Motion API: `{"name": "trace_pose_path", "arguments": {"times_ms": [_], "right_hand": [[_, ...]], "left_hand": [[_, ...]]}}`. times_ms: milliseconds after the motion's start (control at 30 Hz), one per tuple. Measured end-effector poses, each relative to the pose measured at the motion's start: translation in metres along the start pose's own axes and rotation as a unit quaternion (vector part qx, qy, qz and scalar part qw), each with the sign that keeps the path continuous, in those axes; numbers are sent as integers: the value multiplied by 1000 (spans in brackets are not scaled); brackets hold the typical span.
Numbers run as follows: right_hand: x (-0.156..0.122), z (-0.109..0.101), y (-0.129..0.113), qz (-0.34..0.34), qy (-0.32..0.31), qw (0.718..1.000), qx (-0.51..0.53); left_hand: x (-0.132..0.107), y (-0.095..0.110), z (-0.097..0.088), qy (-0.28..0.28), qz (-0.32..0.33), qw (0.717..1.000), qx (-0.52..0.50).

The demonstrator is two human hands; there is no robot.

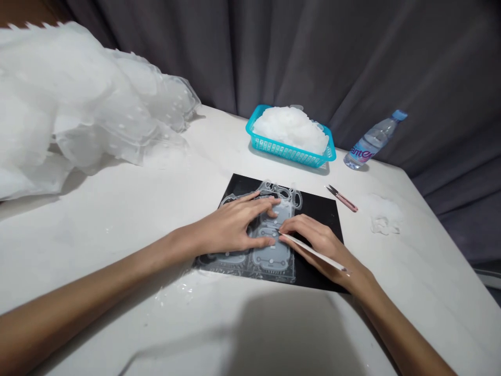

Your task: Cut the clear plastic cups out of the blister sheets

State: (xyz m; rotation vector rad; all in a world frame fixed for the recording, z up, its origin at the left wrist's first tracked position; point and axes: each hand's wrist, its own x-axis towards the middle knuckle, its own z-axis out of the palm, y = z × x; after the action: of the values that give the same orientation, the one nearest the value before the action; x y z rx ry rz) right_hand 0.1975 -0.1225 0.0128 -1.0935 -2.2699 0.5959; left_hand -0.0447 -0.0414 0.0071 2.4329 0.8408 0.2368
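Note:
A translucent moulded sheet (274,256) with rounded panels and loops along its far edge lies on a black mat (321,209). My left hand (238,222) rests across the sheet, fingers spread and pressing it down. From the right, my right hand (317,240) pinches a slim white pen-like tool (317,254). The tool's front end is near the sheet's right panel, close to my left fingertips. My right fingers partly hide its tip, so I cannot tell whether it touches the sheet.
A large heap of translucent white sheets (97,99) occupies the far left. Behind the mat stands a blue basket (289,152) full of white pieces. Thread snips (343,198), a clear scrap (385,225) and a water bottle (370,146) are at the right.

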Motion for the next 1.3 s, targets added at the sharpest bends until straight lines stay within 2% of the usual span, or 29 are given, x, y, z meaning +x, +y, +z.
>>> {"name": "trace_pose_path", "arguments": {"times_ms": [167,300,467,733,833,900,933,1000,1067,1167,1233,1300], "right_hand": [[3,5,2,-39,20,998,-46],[5,5,0,-37,12,996,-83],[5,1,1,-27,8,994,-102],[4,15,13,-94,-8,964,-248],[7,16,14,-92,45,961,-255],[13,8,21,-52,134,964,-225],[15,2,27,-16,188,960,-206],[19,-15,45,77,296,936,-176],[19,-30,62,161,351,911,-147],[14,-41,67,200,348,912,-79],[10,-39,53,178,326,927,-41],[9,-34,27,150,311,938,-10]], "left_hand": [[0,-1,9,44,43,998,2],[0,-4,10,25,71,997,-7],[-1,-4,9,-3,40,999,-12],[0,-5,10,-7,39,999,-10],[1,-4,10,-12,31,999,2],[2,-5,11,-16,29,999,9],[2,-5,11,-18,34,999,13],[1,-7,12,-23,42,999,19],[0,-9,12,-29,37,999,21],[-1,-6,8,-5,26,1000,11],[-2,2,4,64,24,998,-3],[-3,12,-1,139,13,990,-34]]}}
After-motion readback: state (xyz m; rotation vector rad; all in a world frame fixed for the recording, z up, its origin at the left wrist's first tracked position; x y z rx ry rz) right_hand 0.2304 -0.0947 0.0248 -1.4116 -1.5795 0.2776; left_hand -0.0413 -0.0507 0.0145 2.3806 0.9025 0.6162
